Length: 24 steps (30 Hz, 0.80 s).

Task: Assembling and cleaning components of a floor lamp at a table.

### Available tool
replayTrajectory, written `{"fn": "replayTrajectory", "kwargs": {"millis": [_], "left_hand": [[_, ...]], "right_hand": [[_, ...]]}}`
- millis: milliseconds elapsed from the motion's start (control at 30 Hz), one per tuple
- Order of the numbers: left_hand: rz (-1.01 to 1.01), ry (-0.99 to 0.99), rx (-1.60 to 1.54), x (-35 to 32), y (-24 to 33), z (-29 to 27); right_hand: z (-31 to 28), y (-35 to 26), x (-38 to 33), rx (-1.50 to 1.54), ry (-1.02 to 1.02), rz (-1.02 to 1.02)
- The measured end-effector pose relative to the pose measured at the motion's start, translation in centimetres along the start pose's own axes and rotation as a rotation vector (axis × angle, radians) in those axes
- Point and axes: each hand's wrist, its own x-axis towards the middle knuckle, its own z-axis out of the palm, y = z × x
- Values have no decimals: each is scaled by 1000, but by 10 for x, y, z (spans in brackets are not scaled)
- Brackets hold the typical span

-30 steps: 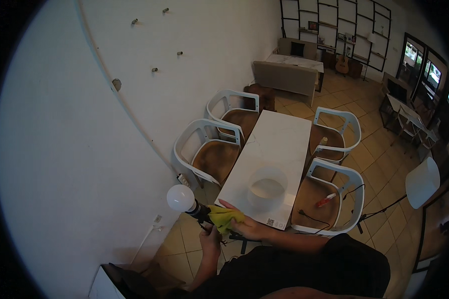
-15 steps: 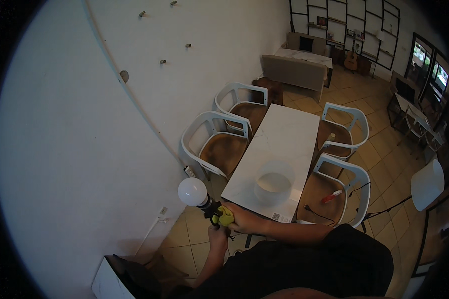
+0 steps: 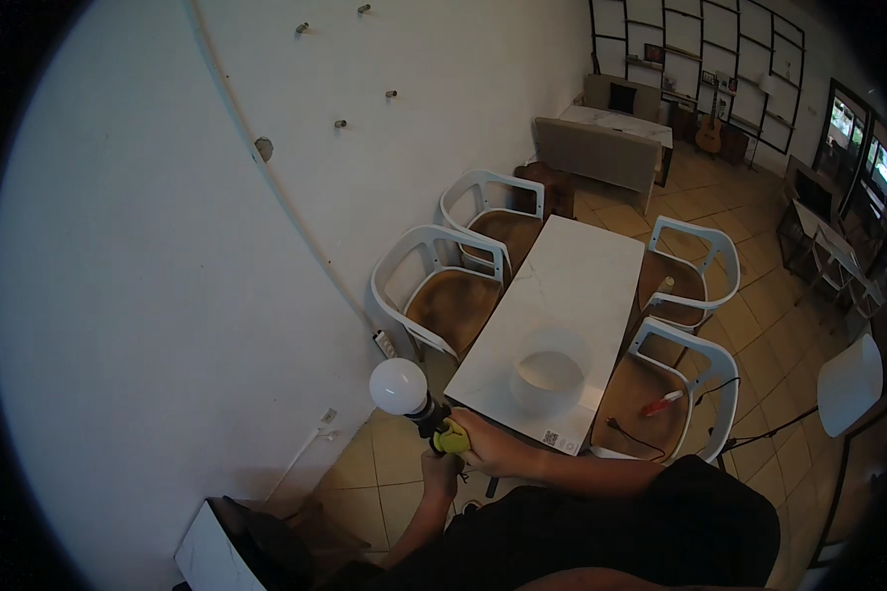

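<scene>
A round white light bulb [image 3: 398, 385] sits in a black lamp socket [image 3: 428, 414], in front of me and a little left of the table. Just below the socket, my right hand [image 3: 477, 440] is closed around a yellow-green cloth [image 3: 451, 437] and presses it against the black fitting. Lower down, my left hand [image 3: 442, 471] is closed around the lamp's dark stem, which is mostly hidden by the fingers. A white drum lampshade [image 3: 546, 382] stands off the lamp, on the near end of the white marble-look table [image 3: 572, 286].
White chairs with brown seats flank the table, two at the left [image 3: 453, 303] and two at the right [image 3: 643, 404]. A red-and-white object [image 3: 662, 403] and a black cord lie on the near right seat. Another lamp's white shade [image 3: 850, 386] stands at right. A power strip [image 3: 383, 344] rests by the wall.
The whole view has shifted slightly, so the room sits a little further right and lower. Both hands keep their hold; the cloth and right hand have turned slightly around the fitting.
</scene>
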Motion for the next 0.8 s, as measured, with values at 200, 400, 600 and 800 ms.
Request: {"fn": "replayTrajectory", "kwargs": {"millis": [200,400,600,800], "left_hand": [[-39,27,66,-5,-13,3],[42,17,116,-7,-7,7],[-78,-67,83,3,-60,-25],[-102,-36,55,6,-72,-36]], "right_hand": [[-12,-33,8,145,131,-26],[-3,-30,14,170,45,89],[5,6,8,170,117,-92],[-4,-15,8,69,-8,36]]}}
